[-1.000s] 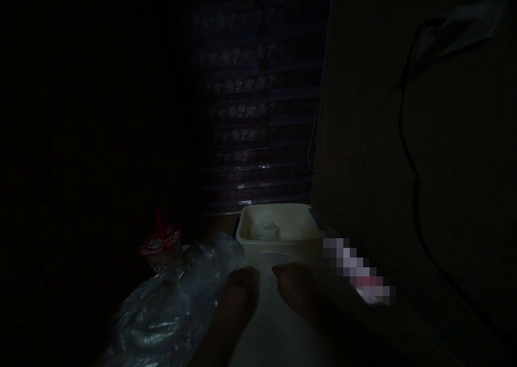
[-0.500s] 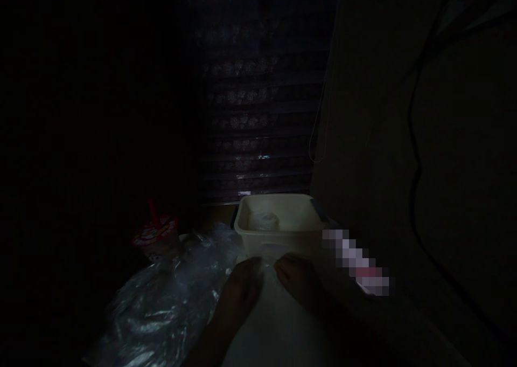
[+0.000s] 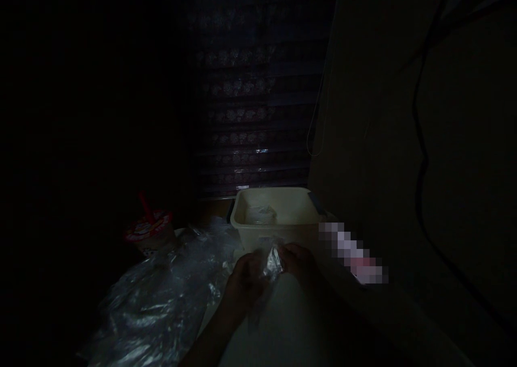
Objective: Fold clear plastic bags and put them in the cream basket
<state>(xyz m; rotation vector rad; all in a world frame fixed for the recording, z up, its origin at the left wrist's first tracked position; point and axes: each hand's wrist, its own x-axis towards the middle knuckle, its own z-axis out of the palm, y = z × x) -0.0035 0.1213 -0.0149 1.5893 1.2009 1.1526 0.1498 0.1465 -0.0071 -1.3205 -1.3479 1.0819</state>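
In dim light, my left hand [image 3: 245, 281] and my right hand [image 3: 298, 260] are close together over a pale surface [image 3: 278, 324], just in front of a cream bin [image 3: 258, 237]. Between them is a small clear plastic piece [image 3: 273, 263], shiny and crumpled, gripped from both sides. Inside the bin, at its left, lies a translucent plastic item [image 3: 260, 214]. A large heap of clear plastic [image 3: 161, 302] spreads to the left of my left hand.
A cup with a red patterned lid [image 3: 148, 227] and red straw stands behind the plastic heap. A pixelated bright object [image 3: 351, 253] lies right of the bin. Behind are blinds [image 3: 242, 113] with a hanging cord, and a dark cable [image 3: 420, 194] runs down the right.
The clear plastic between my hands now shows larger and brighter. My left hand has turned slightly, and the whole view has shifted a little.
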